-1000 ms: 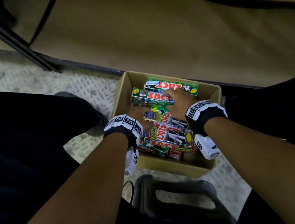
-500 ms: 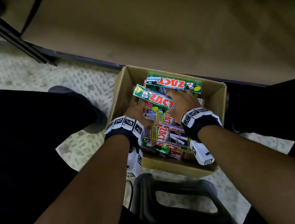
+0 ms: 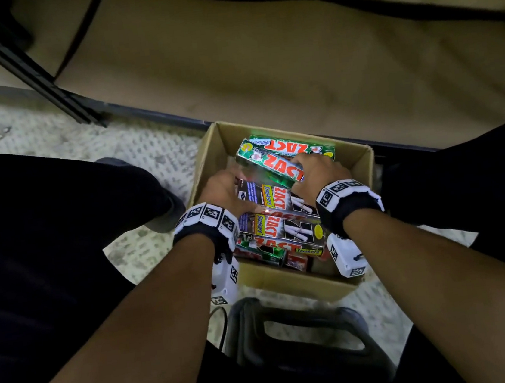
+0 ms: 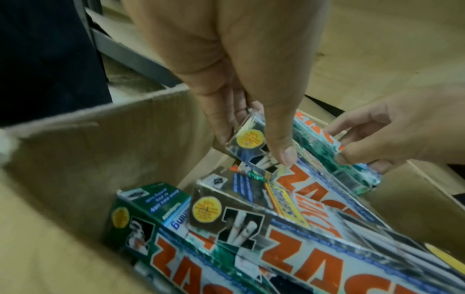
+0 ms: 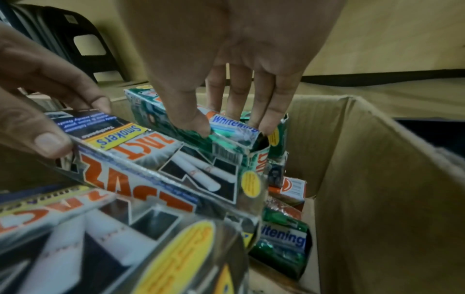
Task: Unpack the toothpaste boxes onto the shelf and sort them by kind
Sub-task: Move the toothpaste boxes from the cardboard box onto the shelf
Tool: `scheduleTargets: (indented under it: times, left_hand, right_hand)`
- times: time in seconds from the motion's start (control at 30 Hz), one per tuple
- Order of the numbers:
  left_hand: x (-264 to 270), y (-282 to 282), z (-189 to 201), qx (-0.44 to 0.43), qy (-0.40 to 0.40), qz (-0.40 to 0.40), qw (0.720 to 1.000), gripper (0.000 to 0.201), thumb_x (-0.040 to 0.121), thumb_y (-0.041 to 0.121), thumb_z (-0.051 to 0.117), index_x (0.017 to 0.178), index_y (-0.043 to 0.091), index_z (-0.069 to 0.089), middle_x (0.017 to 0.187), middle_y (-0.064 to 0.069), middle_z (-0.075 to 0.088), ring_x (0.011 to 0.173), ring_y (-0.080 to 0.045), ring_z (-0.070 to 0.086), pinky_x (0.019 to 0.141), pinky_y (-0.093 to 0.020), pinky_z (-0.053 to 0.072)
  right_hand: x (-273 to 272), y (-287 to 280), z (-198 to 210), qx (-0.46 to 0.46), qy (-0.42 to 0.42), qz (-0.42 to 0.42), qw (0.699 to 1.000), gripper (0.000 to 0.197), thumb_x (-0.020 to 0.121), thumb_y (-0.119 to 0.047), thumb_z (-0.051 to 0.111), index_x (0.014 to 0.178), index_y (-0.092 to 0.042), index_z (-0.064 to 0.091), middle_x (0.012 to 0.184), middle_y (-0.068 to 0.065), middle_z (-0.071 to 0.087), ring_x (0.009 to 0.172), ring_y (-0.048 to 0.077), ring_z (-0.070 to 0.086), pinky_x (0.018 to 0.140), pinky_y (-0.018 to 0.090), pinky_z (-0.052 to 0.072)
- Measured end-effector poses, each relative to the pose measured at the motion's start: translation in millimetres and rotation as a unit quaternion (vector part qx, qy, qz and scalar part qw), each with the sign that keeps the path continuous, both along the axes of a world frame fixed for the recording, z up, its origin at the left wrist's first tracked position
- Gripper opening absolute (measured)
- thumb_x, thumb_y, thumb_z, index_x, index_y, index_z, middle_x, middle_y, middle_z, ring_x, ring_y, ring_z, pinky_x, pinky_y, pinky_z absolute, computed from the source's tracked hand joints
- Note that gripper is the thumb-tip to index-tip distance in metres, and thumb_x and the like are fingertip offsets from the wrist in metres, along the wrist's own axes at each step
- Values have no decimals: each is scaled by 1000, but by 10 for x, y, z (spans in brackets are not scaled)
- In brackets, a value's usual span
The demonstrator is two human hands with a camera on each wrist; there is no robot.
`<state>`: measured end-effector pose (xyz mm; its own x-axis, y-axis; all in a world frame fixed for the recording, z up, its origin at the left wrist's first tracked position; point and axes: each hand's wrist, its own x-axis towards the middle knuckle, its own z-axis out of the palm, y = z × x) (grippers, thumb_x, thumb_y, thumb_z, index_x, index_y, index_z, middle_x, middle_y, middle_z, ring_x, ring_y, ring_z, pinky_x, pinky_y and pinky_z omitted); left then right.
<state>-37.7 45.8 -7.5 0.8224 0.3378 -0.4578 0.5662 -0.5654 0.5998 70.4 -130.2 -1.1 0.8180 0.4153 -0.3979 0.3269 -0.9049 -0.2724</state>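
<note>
An open cardboard carton (image 3: 209, 152) on the floor holds several toothpaste boxes, green Whitening ones and silver-black Smokers ones. My right hand (image 3: 315, 171) grips a green Whitening box (image 3: 273, 163) near its right end, thumb on top and fingers behind, and the box is tilted up out of the pile. In the right wrist view the right hand (image 5: 231, 125) pinches that green box (image 5: 176, 123). My left hand (image 3: 228, 187) holds the left end of a Smokers box (image 3: 272, 197). In the left wrist view the left hand (image 4: 254, 147) pinches the Smokers box (image 4: 249, 139) between thumb and fingers.
The tan shelf board (image 3: 293, 60) lies just beyond the carton, with a dark metal upright (image 3: 26, 69) at the left. A black plastic stool (image 3: 293, 344) sits between my legs. My dark shoe (image 3: 158, 208) is on the floor left of the carton.
The right hand has tilted the green Whitening box up out of the pile. The left hand has closed on the end of a Smokers box beneath it.
</note>
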Motion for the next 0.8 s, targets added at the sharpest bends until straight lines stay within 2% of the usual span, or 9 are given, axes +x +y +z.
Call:
scheduleTargets:
  times: [0.1,0.2,0.37,0.47,0.57,0.63,0.7,0.73,0.8]
  left_hand:
    - [-49,30,103,13,-11,19,1000,56,56,28,94,96,24,55,96,6,66,79,-7,63,58,-16,45]
    - [-117,59,179,40,-8,51,998,52,56,29,94,92,25,56,91,4,68,79,-13,65,62,-22,49]
    - [-197,90,328,78,16,134,988,55,49,51,92,77,24,55,89,1,70,80,-16,68,71,-29,55]
    - [-277,80,473,64,56,193,977,61,50,66,84,78,15,66,82,-5,71,71,-21,69,64,-31,58]
    - [-302,66,568,51,115,190,974,87,45,86,66,82,8,72,79,-11,73,62,-24,68,53,-27,50]
    - [-307,23,600,44,135,188,972,100,38,93,60,89,9,71,79,-11,73,66,-26,70,60,-28,55]
    - [-313,-17,547,20,139,192,971,106,28,96,62,91,12,70,75,-10,74,68,-28,72,70,-39,60]
    - [-318,-75,570,-14,147,182,972,104,31,94,65,97,14,70,83,-11,75,76,-29,73,77,-44,60]
    - [-281,-234,566,-125,192,128,965,85,69,72,69,129,12,59,126,-17,64,111,-33,63,98,-42,50]
  right_hand:
    - [-29,-57,144,8,-20,-11,1000,43,77,-27,67,119,-30,58,107,-1,66,90,25,66,79,35,56]
    - [-73,-121,260,8,-39,-25,999,44,76,-29,67,119,-30,57,104,0,67,90,26,66,80,37,57]
    - [-158,-201,425,-13,-35,-54,998,36,67,-39,68,98,-24,62,86,-1,68,77,25,67,71,31,54]
    - [-230,-244,456,13,20,-112,993,37,61,-44,71,87,-19,65,79,0,68,70,22,66,67,30,57]
    - [-317,-290,438,48,98,-163,981,32,64,-44,74,74,-14,68,71,3,68,60,21,63,55,24,49]
    - [-355,-310,409,82,138,-192,968,25,67,-36,75,64,-15,62,65,5,65,54,22,59,51,24,44]
    - [-380,-292,395,109,160,-213,958,25,70,-31,75,60,-17,58,59,4,61,52,22,57,52,27,48]
    - [-387,-277,405,120,174,-218,953,23,71,-31,75,62,-17,59,60,4,62,52,22,57,56,31,52]
    - [-399,-256,402,148,201,-225,942,18,75,-26,75,70,-17,60,69,5,66,55,20,59,61,33,56]
